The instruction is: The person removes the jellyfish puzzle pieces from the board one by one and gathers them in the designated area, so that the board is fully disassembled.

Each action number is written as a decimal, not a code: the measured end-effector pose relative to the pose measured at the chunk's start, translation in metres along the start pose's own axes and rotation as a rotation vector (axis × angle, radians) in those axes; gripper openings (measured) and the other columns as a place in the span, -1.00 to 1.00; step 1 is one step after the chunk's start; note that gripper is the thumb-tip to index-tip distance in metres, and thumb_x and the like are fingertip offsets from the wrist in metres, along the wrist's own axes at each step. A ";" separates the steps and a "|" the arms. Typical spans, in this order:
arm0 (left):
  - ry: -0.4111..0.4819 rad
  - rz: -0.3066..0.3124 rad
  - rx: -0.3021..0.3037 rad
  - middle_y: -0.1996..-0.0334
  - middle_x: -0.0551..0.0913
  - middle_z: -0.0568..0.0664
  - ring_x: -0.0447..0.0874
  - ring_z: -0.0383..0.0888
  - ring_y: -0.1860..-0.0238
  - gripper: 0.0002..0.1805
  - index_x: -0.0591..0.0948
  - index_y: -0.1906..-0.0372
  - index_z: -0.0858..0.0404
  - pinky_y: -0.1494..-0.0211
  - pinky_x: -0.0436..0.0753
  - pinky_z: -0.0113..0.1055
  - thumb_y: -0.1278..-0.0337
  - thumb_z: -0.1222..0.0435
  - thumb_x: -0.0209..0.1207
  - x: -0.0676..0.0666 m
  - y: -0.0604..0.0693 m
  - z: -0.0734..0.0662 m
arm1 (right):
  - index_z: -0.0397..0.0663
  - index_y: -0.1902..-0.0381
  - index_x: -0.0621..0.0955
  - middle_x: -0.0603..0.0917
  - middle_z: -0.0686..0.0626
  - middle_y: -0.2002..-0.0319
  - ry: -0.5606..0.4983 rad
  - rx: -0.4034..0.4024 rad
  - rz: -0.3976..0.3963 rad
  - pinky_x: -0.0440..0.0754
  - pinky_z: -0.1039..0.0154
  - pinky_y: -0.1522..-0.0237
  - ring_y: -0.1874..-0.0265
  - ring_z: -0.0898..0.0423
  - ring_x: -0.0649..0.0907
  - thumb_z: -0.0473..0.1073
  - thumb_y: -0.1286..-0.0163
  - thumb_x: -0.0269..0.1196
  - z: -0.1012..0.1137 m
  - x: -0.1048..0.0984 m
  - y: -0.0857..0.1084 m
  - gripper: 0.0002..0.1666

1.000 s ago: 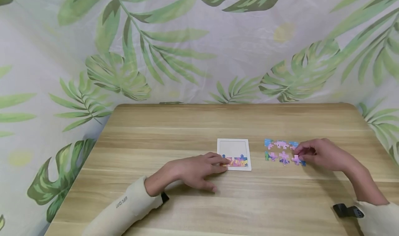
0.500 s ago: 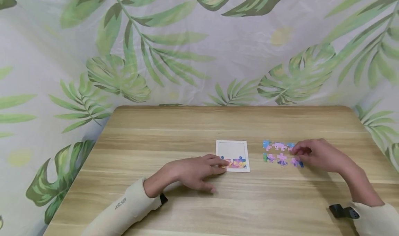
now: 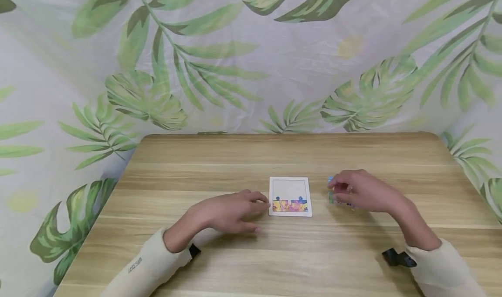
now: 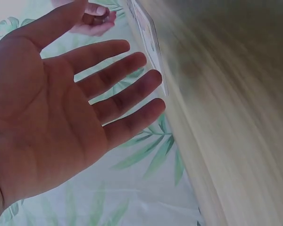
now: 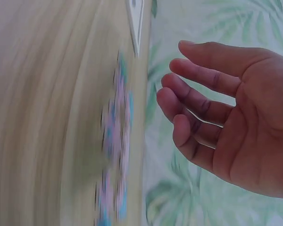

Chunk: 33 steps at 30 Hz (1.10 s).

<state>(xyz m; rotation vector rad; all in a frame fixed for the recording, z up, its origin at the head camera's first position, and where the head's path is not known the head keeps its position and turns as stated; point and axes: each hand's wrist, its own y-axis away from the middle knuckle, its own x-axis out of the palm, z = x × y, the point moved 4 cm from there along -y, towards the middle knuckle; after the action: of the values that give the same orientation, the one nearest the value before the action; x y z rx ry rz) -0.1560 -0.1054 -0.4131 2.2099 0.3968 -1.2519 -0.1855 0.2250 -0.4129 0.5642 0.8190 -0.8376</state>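
A white puzzle tray (image 3: 290, 189) lies flat near the middle of the table, with a joined row of colourful jigsaw pieces (image 3: 291, 206) along its bottom. My left hand (image 3: 229, 210) is at the tray's left edge, fingertips close to the rim; whether they touch cannot be told. In the left wrist view that hand (image 4: 56, 108) holds nothing, its fingers spread. Over the loose jigsaw pieces (image 3: 330, 196), right of the tray, hovers my right hand (image 3: 372, 193), hiding most of them. The right wrist view shows its fingers (image 5: 203, 101) loosely bent around nothing, beside blurred pieces (image 5: 114, 129).
The wooden table (image 3: 204, 157) has a rounded far edge against a leaf-patterned cloth (image 3: 219, 83). Black straps (image 3: 398, 258) sit at the sleeve cuffs of both arms.
My right hand has moved left from the right end of the loose pieces to their left part. My left hand has drawn left, off the joined pieces to the tray's edge.
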 end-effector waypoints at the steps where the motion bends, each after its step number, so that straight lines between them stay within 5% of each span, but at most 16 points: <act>1: -0.001 0.000 -0.007 -0.56 0.43 0.00 0.40 0.01 -0.55 -0.43 0.56 -0.47 0.22 -0.56 0.50 -0.06 -0.54 0.05 0.27 0.001 0.001 0.001 | -0.14 -0.08 0.76 0.81 0.06 0.09 0.009 -0.014 0.005 0.74 0.20 0.06 0.11 0.17 0.73 -0.18 -0.46 0.44 0.005 0.004 -0.006 -0.71; 6: -0.004 0.001 -0.006 -0.59 0.42 -0.01 0.38 0.00 -0.57 -0.44 0.56 -0.47 0.21 -0.58 0.48 -0.05 -0.55 0.05 0.26 0.008 0.004 0.001 | -0.12 -0.08 0.77 0.81 -0.01 0.02 0.041 -0.093 0.037 0.74 0.05 -0.07 0.02 0.05 0.75 -0.22 -0.42 0.46 0.029 0.025 -0.036 -0.70; 16: -0.006 0.010 0.028 -0.66 0.34 -0.04 0.27 -0.05 -0.67 -0.33 0.43 -0.60 0.21 -0.67 0.38 -0.04 -0.57 0.05 0.23 0.015 0.008 0.000 | -0.08 -0.09 0.77 0.82 -0.01 -0.02 -0.011 -0.196 0.124 0.72 0.19 -0.03 0.07 0.09 0.74 -0.27 -0.40 0.46 0.067 0.059 -0.077 -0.68; 33: -0.070 0.043 0.074 -0.67 0.31 -0.12 0.26 -0.06 -0.67 -0.38 0.49 -0.57 0.16 -0.67 0.37 -0.05 -0.59 0.00 0.19 0.021 0.001 -0.003 | -0.08 -0.07 0.80 0.83 0.02 0.04 0.006 -0.226 0.108 0.72 0.28 0.06 0.15 0.18 0.73 -0.39 -0.30 0.48 0.070 0.075 -0.086 -0.62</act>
<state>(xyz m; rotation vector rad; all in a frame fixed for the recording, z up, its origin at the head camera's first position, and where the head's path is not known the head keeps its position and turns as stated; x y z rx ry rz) -0.1433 -0.1047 -0.4294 2.2168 0.2782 -1.3362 -0.1978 0.0954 -0.4438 0.4072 0.8684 -0.6348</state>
